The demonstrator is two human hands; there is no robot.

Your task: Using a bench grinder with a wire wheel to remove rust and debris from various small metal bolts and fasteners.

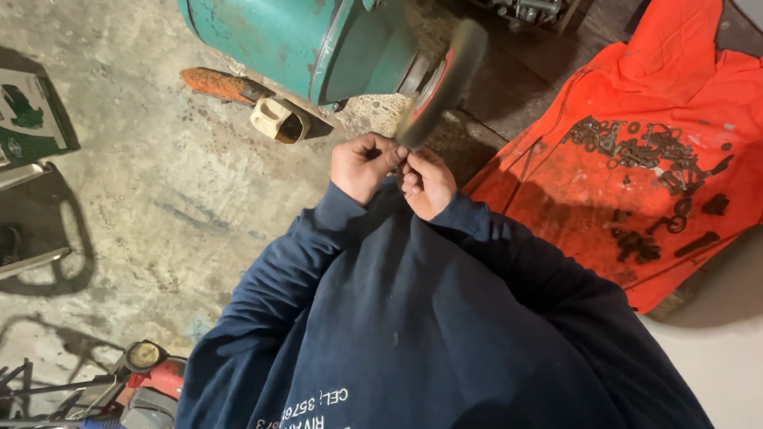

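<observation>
A stained concrete floor carries a green grinder at its top edge and an orange cloth strewn with dark metal parts along the right edge. Both hands meet just under the grinder's wheel. The left hand and right hand have fingers pinched together on a small piece, mostly hidden, touching the wheel's lower rim.

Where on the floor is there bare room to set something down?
The concrete floor lies bare between the green machine, the left sleeve and the boxes at the left edge. The orange cloth is crowded with dark metal parts.
</observation>
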